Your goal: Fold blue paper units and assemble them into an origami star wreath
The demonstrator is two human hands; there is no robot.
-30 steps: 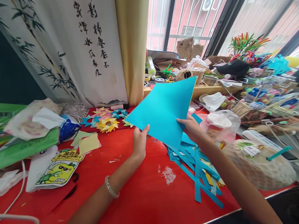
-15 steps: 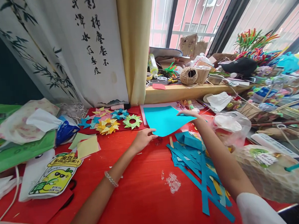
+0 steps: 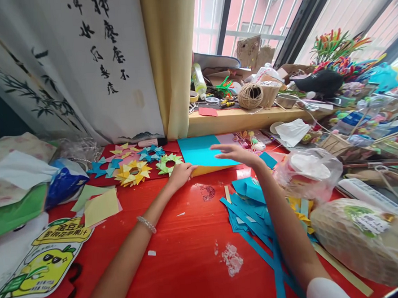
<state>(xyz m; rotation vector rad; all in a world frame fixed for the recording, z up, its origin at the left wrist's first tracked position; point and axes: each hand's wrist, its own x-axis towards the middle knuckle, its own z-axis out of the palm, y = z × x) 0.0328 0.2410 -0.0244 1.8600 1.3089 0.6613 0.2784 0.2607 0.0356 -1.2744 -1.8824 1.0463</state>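
My left hand (image 3: 182,176) pinches the near left corner of a yellow paper sheet (image 3: 212,169), whose edge shows under a bright blue paper sheet (image 3: 197,150). Over the right part of the blue sheet, my right hand (image 3: 235,154) has its fingers stretched out and apart, gripping nothing. A lilac sheet (image 3: 227,140) shows behind the blue one. To the left of my left hand lie several folded paper star rings, among them a green one (image 3: 169,164) and a yellow one (image 3: 133,172). Blue paper strips (image 3: 250,218) are heaped beneath my right forearm.
Loose yellow paper squares (image 3: 101,207) and a pouch with a cartoon fruit (image 3: 40,262) lie left. A net-wrapped round object (image 3: 362,233) and a plastic bag with white cups (image 3: 308,169) stand right. A twine ball (image 3: 250,95) sits on the cluttered sill.
The blue sheet has gone from being held up by both hands to lying flatter at the back. My right hand has let go of it, and a yellow edge now shows below.
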